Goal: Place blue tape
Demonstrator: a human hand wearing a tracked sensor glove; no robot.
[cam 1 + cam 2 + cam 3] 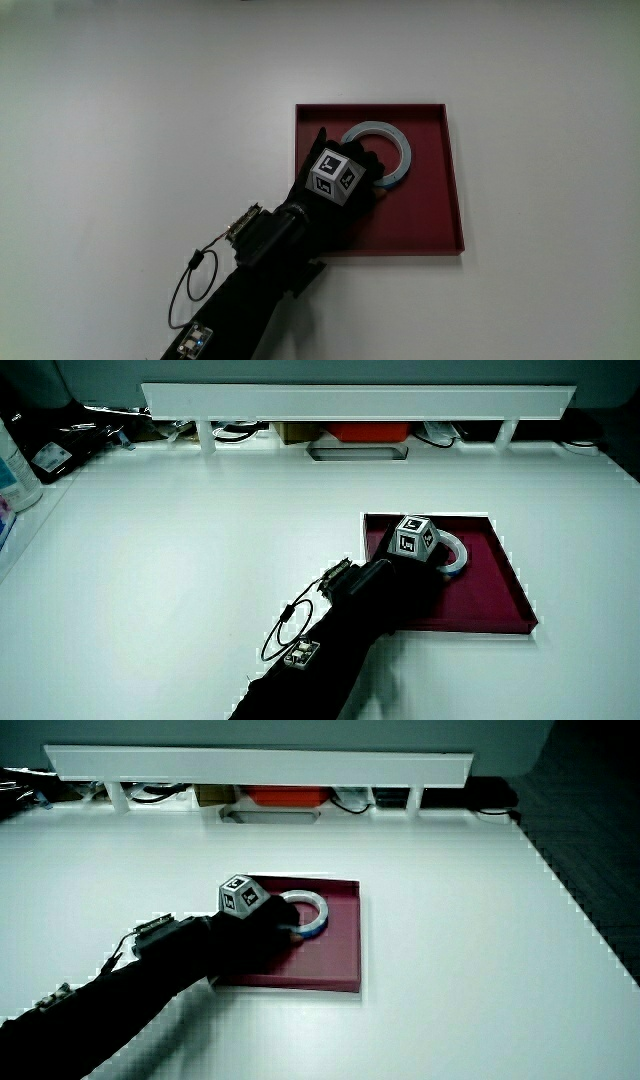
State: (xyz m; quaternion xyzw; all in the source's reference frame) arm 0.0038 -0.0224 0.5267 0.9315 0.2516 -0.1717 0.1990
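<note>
From above we see a dark red tray (440,215) lying flat on the white table (150,120), and inside it the blue tape (395,140), a pale blue ring lying flat on the tray floor in the part of the tray farther from the person. The hand (335,185) in its black glove rests over the tray, reaching in across the tray's nearer rim, with the patterned cube (335,175) on its back tilted upward. We can make out the fingers (372,170) curled around the nearer arc of the ring, one dark fingertip lying inside the ring's hole and the rest of the hand pressed against its outer edge, so the hand has hold of the tape while the roll sits on the tray. In a side view the tape (455,555) peeks out just beside the cube (413,537), low against the tray floor, with the tray wall (510,585) running alongside; in a side view the ring (310,910) shows its white inner face and blue outer band, the glove (255,935) covering its nearer part. The forearm (265,275) stretches from the tray toward the person, carrying a small device (245,225) at the wrist and a thin looped cable (190,290) that hangs beside it over the table. In both side views a low white partition (360,400) closes the table, with some clutter under it that we cannot identify
</note>
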